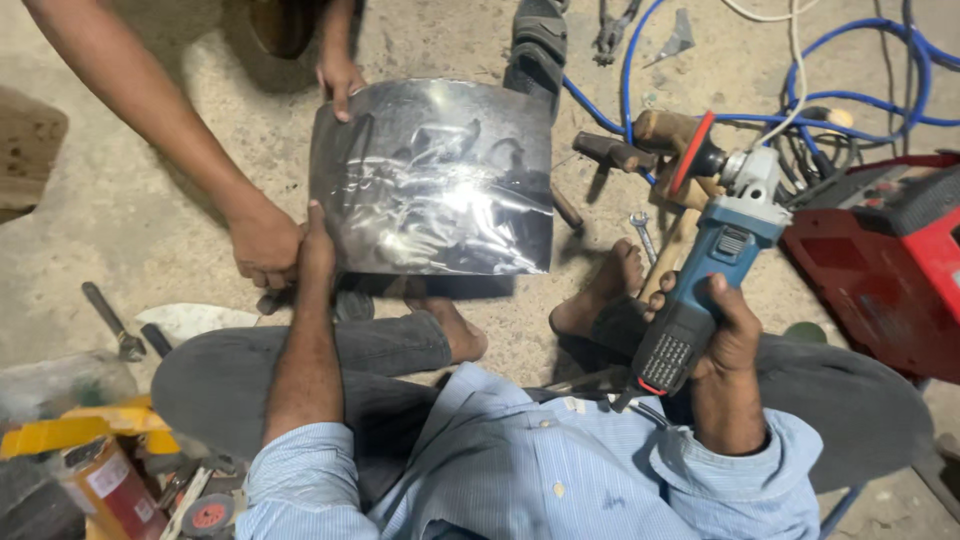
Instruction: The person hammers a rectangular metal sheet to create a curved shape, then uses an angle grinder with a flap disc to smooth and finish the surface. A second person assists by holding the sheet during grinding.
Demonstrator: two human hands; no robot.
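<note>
— Two hands logged? Grip state?
— Right hand (pixel 722 335) closed fully round the blue angle grinder (pixel 712 268), disc up, clear of the work. Left hand (pixel 316 245) lies flat, fingers extended, on the near-left edge of the curved metal sheet (pixel 435 180).
— Surroundings?
— Sheet rests on the concrete floor (pixel 150 230); a co-worker's hands (pixel 262 243) steady its left and far edges. Hammer (pixel 612 152) just right.
</note>
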